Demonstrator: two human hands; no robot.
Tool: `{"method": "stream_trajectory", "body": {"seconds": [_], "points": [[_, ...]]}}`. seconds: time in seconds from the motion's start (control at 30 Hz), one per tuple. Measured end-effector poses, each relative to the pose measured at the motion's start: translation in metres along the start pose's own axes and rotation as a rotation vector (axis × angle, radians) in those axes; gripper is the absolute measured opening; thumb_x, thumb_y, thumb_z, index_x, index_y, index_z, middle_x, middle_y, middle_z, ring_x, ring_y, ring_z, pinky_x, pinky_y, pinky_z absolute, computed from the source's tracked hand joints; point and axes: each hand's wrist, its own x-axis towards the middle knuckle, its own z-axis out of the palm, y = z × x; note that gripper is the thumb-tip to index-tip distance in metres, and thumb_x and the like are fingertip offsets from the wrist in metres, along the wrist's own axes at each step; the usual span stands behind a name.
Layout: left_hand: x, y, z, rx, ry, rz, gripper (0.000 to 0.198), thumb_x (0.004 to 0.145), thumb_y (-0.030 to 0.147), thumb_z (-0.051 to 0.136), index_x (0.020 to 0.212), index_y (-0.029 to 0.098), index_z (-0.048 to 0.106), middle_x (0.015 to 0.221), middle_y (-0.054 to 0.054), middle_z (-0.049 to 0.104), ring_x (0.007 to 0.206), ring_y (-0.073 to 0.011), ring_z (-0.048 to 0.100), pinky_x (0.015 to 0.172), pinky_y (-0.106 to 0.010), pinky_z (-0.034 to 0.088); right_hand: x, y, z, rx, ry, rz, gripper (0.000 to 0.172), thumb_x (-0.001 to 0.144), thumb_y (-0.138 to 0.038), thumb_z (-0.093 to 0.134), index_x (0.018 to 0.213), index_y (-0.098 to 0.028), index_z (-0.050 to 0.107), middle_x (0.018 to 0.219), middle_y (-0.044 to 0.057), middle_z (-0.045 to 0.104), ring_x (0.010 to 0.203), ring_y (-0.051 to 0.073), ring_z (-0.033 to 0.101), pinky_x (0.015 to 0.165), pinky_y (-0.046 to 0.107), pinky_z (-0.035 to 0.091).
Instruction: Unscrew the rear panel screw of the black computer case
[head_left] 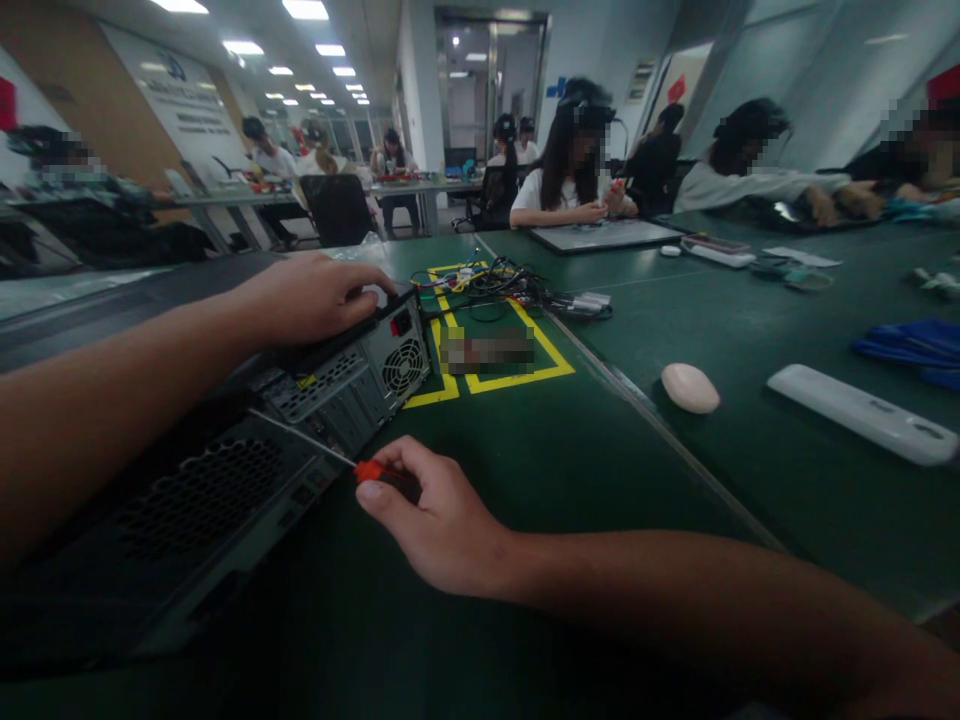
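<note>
A black desktop computer case [217, 590] lies on the green table at the left, its metal back panel [360, 375] with a fan grille turned toward the right. On its upper side rests my left hand [319, 295], fingers bent at the back edge; some fingertips are hidden. My right hand [442, 515] is closed around a screwdriver [367, 470] with a red and black handle. The long thin shaft points left, and its tip appears at the edge between the back panel and the perforated side. I cannot tell whether the tip sits in a screw.
Bundled cables [517, 285] lie beyond the case, near yellow tape [517, 380] on the table. To the right are a pale rounded object [690, 388], a long white device [862, 412] and blue cloth [911, 348]. Several people sit at tables behind.
</note>
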Motion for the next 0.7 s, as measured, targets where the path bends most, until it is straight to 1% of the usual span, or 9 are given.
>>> {"method": "stream_trajectory", "body": {"seconds": [0.07,0.17,0.23,0.3,0.33,0.37,0.43,0.57,0.7], "points": [[0.0002,-0.0005,0.0005,-0.001,0.002,0.003,0.061,0.107,0.043,0.033,0.148,0.02,0.072,0.102,-0.013,0.075,0.091,-0.0281,0.067,0.094,-0.045,0.052,0.0005,0.0014,0.0,-0.014,0.002,-0.02,0.017,0.105,-0.037,0.067,0.099,-0.021,0.065,0.084,-0.002,0.061,0.077,0.016,0.056,0.071,0.032,0.044],[0.001,-0.0019,0.0015,0.004,0.0,0.009,0.06,0.107,0.044,0.034,0.149,0.022,0.072,0.099,-0.01,0.073,0.089,-0.0262,0.066,0.094,-0.043,0.052,0.0012,0.0024,-0.0001,-0.023,-0.005,-0.046,0.024,0.109,-0.037,0.061,0.091,-0.021,0.064,0.08,-0.003,0.058,0.076,0.016,0.056,0.071,0.031,0.042],[0.0011,-0.0019,0.0011,0.015,0.002,0.005,0.059,0.107,0.043,0.035,0.15,0.024,0.071,0.095,-0.008,0.072,0.086,-0.0244,0.065,0.093,-0.042,0.051,0.0011,0.0016,-0.0003,-0.016,-0.007,-0.038,0.023,0.109,-0.037,0.061,0.093,-0.021,0.065,0.081,-0.003,0.06,0.078,0.016,0.057,0.073,0.031,0.043],[0.0003,-0.0007,-0.0003,0.015,-0.002,-0.006,0.058,0.107,0.042,0.035,0.149,0.023,0.071,0.092,-0.008,0.071,0.085,-0.0232,0.063,0.092,-0.04,0.05,0.0005,-0.0002,-0.0005,0.002,0.001,-0.002,0.016,0.106,-0.037,0.067,0.102,-0.021,0.067,0.087,-0.002,0.064,0.081,0.016,0.06,0.074,0.031,0.045],[-0.0002,0.0002,-0.0012,0.011,-0.006,-0.006,0.058,0.108,0.041,0.035,0.149,0.022,0.071,0.093,-0.008,0.072,0.085,-0.0232,0.062,0.092,-0.04,0.049,0.0001,-0.0012,-0.0006,0.012,0.004,0.021,0.017,0.102,-0.036,0.072,0.107,-0.022,0.066,0.09,-0.002,0.065,0.081,0.017,0.061,0.074,0.032,0.046],[-0.0008,0.0011,-0.0022,0.004,-0.009,-0.003,0.058,0.108,0.041,0.034,0.149,0.021,0.072,0.094,-0.009,0.073,0.085,-0.0235,0.062,0.091,-0.04,0.049,-0.0003,-0.0022,-0.0007,0.022,0.003,0.041,0.021,0.099,-0.036,0.077,0.109,-0.022,0.064,0.091,-0.002,0.066,0.081,0.017,0.061,0.073,0.031,0.047],[-0.0018,0.0024,-0.0036,-0.009,-0.014,0.01,0.059,0.109,0.041,0.033,0.149,0.02,0.072,0.098,-0.012,0.074,0.085,-0.025,0.062,0.091,-0.042,0.048,-0.0007,-0.0036,-0.0007,0.035,0.001,0.058,0.027,0.094,-0.033,0.081,0.108,-0.024,0.06,0.089,-0.003,0.064,0.078,0.016,0.06,0.071,0.031,0.047],[-0.0018,0.0025,-0.004,-0.013,-0.02,0.009,0.059,0.108,0.042,0.034,0.149,0.02,0.072,0.099,-0.012,0.076,0.09,-0.0273,0.064,0.093,-0.043,0.048,-0.0001,-0.0039,-0.0002,0.033,0.001,0.048,0.021,0.097,-0.03,0.077,0.102,-0.024,0.057,0.087,-0.004,0.061,0.075,0.015,0.058,0.07,0.03,0.046],[-0.0015,0.0028,-0.0041,-0.035,-0.023,0.0,0.059,0.108,0.04,0.035,0.15,0.019,0.071,0.102,-0.013,0.076,0.092,-0.0285,0.064,0.097,-0.044,0.048,0.0004,-0.0018,0.0005,0.048,-0.008,0.043,0.021,0.097,-0.03,0.077,0.103,-0.024,0.057,0.087,-0.004,0.061,0.077,0.015,0.058,0.072,0.031,0.046]]}}
